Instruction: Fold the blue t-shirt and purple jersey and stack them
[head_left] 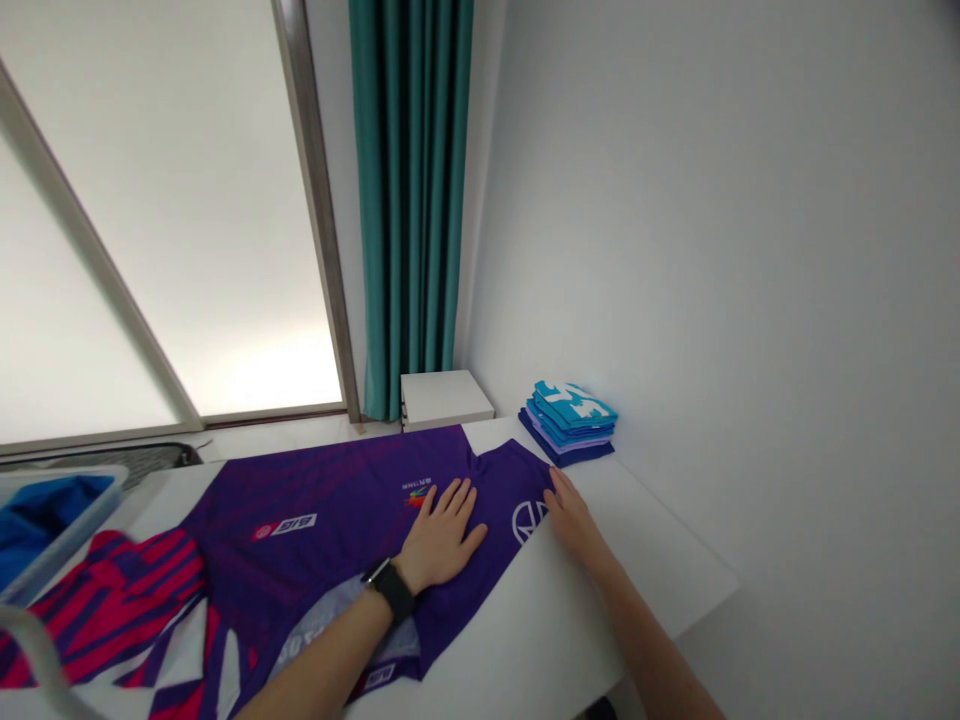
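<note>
A purple sports jersey [337, 500] lies spread across the white table, with printed logos on its front and a grey inner side showing near the lower edge. Flat on its chest rests my left hand [442, 538], fingers stretched out, a black watch on the wrist. My right hand [571, 510] is at the jersey's right edge beside a white round emblem; its fingertips touch the cloth, and whether they pinch it is hard to make out. Just beyond that edge sits a stack of folded clothes [571, 425] in blue, lilac and navy.
Red and purple striped cloth [135, 600] lies at the table's left. A clear plastic bin [67, 560] with blue cloth stands at the far left. Behind are a small white cabinet [446, 397] and a green curtain [412, 200]. A wall [712, 300] borders the white table [660, 540] on the right.
</note>
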